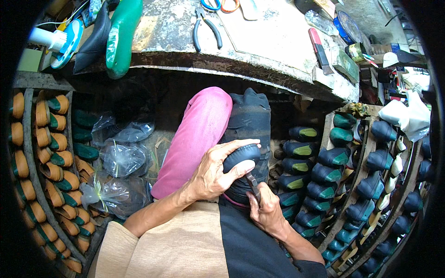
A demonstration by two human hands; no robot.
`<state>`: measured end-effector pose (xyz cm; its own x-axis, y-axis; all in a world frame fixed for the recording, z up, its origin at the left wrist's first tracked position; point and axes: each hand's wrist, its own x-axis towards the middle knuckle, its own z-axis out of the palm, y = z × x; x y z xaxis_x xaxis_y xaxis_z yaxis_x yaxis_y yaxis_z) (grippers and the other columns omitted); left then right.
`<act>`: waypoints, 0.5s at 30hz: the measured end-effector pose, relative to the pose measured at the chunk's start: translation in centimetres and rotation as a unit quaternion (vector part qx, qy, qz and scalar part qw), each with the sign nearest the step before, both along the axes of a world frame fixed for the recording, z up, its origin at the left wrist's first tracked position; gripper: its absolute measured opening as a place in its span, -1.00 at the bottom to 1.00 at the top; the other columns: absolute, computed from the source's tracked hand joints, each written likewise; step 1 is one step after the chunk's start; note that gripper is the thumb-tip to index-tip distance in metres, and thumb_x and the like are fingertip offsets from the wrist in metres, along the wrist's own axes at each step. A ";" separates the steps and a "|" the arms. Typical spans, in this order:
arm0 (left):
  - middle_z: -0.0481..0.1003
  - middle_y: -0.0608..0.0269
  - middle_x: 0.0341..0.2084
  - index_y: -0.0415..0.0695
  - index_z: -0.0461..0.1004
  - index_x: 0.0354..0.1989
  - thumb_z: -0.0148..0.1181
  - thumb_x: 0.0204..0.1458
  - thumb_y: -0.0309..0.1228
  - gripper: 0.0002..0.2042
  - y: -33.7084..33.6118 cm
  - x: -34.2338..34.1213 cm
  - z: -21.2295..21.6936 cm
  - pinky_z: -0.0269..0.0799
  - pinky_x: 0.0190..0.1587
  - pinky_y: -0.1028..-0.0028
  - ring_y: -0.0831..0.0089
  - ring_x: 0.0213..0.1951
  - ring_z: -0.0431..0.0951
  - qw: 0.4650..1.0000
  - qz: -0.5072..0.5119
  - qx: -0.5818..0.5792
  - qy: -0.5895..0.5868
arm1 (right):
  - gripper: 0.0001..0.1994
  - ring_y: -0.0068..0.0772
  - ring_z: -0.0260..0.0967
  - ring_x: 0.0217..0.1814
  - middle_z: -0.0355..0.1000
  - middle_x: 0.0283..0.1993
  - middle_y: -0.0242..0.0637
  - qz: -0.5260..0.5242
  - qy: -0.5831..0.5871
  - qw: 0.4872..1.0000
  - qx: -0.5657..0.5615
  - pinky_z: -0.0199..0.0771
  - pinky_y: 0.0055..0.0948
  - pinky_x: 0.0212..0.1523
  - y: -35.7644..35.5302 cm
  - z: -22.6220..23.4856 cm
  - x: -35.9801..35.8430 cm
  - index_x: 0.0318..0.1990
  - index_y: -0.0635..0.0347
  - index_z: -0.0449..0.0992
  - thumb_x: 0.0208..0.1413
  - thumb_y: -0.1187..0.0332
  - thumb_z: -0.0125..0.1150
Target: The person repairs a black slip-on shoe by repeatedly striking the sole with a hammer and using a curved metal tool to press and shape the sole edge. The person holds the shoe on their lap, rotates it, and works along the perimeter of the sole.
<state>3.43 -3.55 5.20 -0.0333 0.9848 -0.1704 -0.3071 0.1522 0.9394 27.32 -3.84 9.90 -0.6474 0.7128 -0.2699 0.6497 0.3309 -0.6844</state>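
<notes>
My left hand is wrapped round a dark navy shoe with a rounded, stitched end, held over my lap. Its thumb presses across the near side of the shoe, and the fingers reach over the far side. In my right hand is a slim metal hand tool, gripped in closed fingers, its upper end against the shoe's lower edge beside my left thumb. What kind of tool it is cannot be made out. My fingers hide part of the shoe.
Ahead stands a worn workbench with pliers, a red-handled knife and a green shoe last. Racks of tan shoes flank me on the left, dark shoes on the right. Clear plastic bags lie beside my legs.
</notes>
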 end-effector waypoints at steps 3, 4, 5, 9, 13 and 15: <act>0.76 -0.06 0.04 -0.21 0.63 0.33 0.42 0.34 -0.29 -0.55 0.0 0.1 -0.1 0.65 0.18 0.26 0.23 0.02 0.78 1.000 0.010 -0.007 0.006 | -0.76 0.38 0.47 -0.31 0.37 -0.28 0.12 -0.001 0.004 1.000 0.003 0.49 0.15 -0.35 -0.2 -0.3 -0.1 -0.18 0.42 0.36 0.28 0.62 0.41; 0.76 -0.05 0.02 -0.21 0.64 0.32 0.43 0.34 -0.27 -0.56 0.0 0.2 -0.1 0.66 0.17 0.27 0.25 0.01 0.78 1.000 0.010 -0.024 0.004 | -0.76 0.39 0.47 -0.31 0.37 -0.28 0.12 -0.007 0.016 1.000 0.006 0.49 0.16 -0.35 -0.2 -0.4 -0.2 -0.18 0.42 0.36 0.28 0.62 0.40; 0.76 -0.04 0.01 -0.21 0.64 0.30 0.43 0.34 -0.26 -0.56 0.0 0.2 -0.2 0.66 0.16 0.27 0.27 0.00 0.78 0.999 0.010 -0.041 0.001 | -0.76 0.40 0.47 -0.31 0.37 -0.29 0.13 -0.012 0.017 1.000 0.007 0.48 0.17 -0.34 -0.3 -0.6 -0.4 -0.18 0.42 0.36 0.29 0.61 0.40; 0.76 0.03 0.00 -0.23 0.65 0.27 0.40 0.37 -0.24 -0.59 0.2 0.3 -0.4 0.64 0.16 0.31 0.35 0.02 0.75 0.999 0.012 -0.018 0.037 | -0.76 0.46 0.45 -0.30 0.36 -0.32 0.17 -0.029 0.006 1.000 0.011 0.49 0.19 -0.29 -0.3 -0.3 -1.1 -0.19 0.40 0.36 0.33 0.58 0.39; 0.74 0.05 0.06 -0.27 0.63 0.27 0.34 0.42 -0.23 -0.59 0.1 0.3 -0.1 0.59 0.24 0.32 0.34 0.09 0.73 0.998 -0.027 -0.039 0.047 | -0.73 0.05 0.56 -0.36 0.52 -0.39 0.00 -0.029 -0.081 0.980 -0.182 0.50 -0.04 -0.30 0.6 2.9 0.1 -0.23 0.37 0.45 0.48 0.38 0.35; 0.74 0.00 0.06 -0.26 0.64 0.25 0.34 0.42 -0.21 -0.59 0.1 0.6 0.1 0.60 0.23 0.30 0.29 0.09 0.74 0.995 -0.026 -0.020 0.098 | -0.67 -0.24 0.61 -0.36 0.61 -0.40 -0.12 -0.066 -0.166 0.883 -0.434 0.50 -0.19 -0.30 2.0 5.6 2.0 -0.25 0.35 0.51 0.54 0.26 0.32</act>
